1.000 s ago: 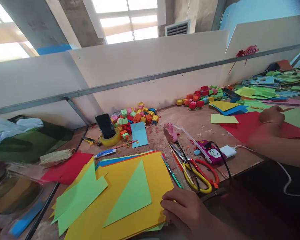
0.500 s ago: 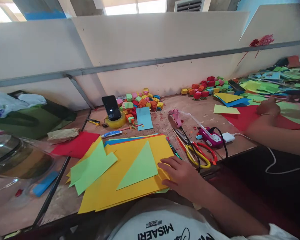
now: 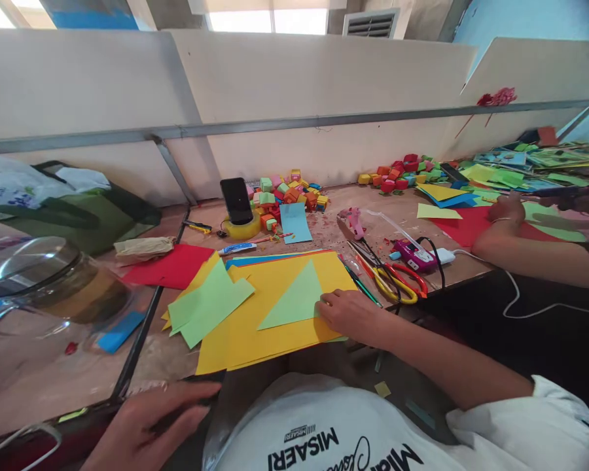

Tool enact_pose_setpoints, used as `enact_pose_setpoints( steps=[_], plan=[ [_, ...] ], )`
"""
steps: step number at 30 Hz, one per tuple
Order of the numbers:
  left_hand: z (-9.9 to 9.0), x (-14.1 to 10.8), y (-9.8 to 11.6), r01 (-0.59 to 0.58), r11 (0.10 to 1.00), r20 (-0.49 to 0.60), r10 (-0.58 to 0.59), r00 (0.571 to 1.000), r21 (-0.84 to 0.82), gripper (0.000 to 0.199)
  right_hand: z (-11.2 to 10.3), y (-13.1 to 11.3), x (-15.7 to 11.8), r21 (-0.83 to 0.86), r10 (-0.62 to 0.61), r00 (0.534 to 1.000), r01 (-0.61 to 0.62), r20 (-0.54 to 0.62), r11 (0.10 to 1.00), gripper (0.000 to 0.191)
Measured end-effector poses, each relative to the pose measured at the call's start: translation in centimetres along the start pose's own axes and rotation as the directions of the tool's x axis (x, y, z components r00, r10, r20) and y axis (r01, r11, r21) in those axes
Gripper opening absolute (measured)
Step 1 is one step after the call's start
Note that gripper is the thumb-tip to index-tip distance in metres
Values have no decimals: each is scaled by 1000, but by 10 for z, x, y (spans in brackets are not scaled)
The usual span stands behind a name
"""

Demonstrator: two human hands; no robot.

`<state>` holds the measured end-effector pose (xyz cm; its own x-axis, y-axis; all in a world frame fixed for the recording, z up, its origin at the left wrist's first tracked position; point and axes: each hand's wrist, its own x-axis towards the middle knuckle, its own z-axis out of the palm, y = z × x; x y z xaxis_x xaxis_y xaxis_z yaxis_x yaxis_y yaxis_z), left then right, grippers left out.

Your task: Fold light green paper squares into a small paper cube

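Note:
My right hand (image 3: 351, 315) rests at the right corner of a light green paper triangle (image 3: 294, 297), its fingers curled together on the corner. The triangle lies flat on a stack of yellow paper sheets (image 3: 235, 347) at the table's front edge. More light green paper pieces (image 3: 209, 304) overlap the stack's left side. My left hand (image 3: 152, 418) is low at the left, in front of the table edge, thumb and fingers apart and nothing between them. Blue and orange sheets peek out behind the yellow stack.
Scissors (image 3: 392, 284), a glue gun (image 3: 352, 224) and a purple power strip (image 3: 415, 255) with cables lie to the right. Behind stand a phone (image 3: 236, 201) on a tape roll (image 3: 243, 227) and folded paper cubes (image 3: 294, 193). A glass jar (image 3: 73, 281) stands left; a co-worker's arm (image 3: 535, 252) reaches in right.
My left hand has come into view at the lower left. My right hand's fingers have drawn together onto the green triangle's corner. The camera view has shifted left.

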<state>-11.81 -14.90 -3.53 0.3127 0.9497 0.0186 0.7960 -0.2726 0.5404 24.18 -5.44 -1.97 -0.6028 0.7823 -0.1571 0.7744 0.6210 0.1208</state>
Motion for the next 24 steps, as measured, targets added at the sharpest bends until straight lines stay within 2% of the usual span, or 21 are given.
enact_pose_setpoints(
  steps=[3, 7, 11, 13, 15, 17, 19, 20, 21, 22, 24],
  plan=[
    [1, 43, 31, -130, 982, 47, 125, 991, 134, 32, -4, -12, -1, -26, 35, 999, -34, 34, 999, 18],
    [19, 101, 65, -363, 869, 153, 329, 932, 337, 25, -6, -23, -1, -65, 57, 998, -55, 34, 996, 23],
    [36, 141, 88, -435, 775, 227, 371, 901, 459, 22, -9, -26, -1, -40, 85, 996, -85, 17, 996, 22],
    [40, 151, 94, -453, 774, 260, 373, 891, 442, 21, -8, -24, 0, 5, 91, 994, -91, -55, 996, 23],
    [41, 158, 95, -448, 799, 255, 373, 892, 401, 18, -5, -20, 2, 66, 101, 978, -90, -184, 994, 25],
    [40, 164, 90, -399, 859, 194, 353, 915, 321, 21, -1, -15, 5, 157, 145, 925, -94, -351, 983, 26],
    [39, 172, 80, -300, 949, 79, 293, 953, 96, 24, 1, -9, 8, 286, 230, 829, -89, -509, 954, 27],
    [39, 176, 74, -242, 968, 12, 244, 970, -70, 23, 1, -5, 10, 358, 287, 771, -82, -568, 930, 29],
    [38, 181, 68, -200, 947, -27, 199, 980, -251, 22, 0, -1, 12, 428, 345, 718, -73, -605, 901, 32],
    [37, 186, 62, -182, 919, -49, 176, 983, -350, 24, -1, 4, 15, 495, 400, 677, -60, -618, 867, 37],
    [35, 194, 53, -177, 872, -67, 164, 984, -457, 31, -2, 17, 24, 632, 505, 643, -42, -575, 774, 47]
  ],
)
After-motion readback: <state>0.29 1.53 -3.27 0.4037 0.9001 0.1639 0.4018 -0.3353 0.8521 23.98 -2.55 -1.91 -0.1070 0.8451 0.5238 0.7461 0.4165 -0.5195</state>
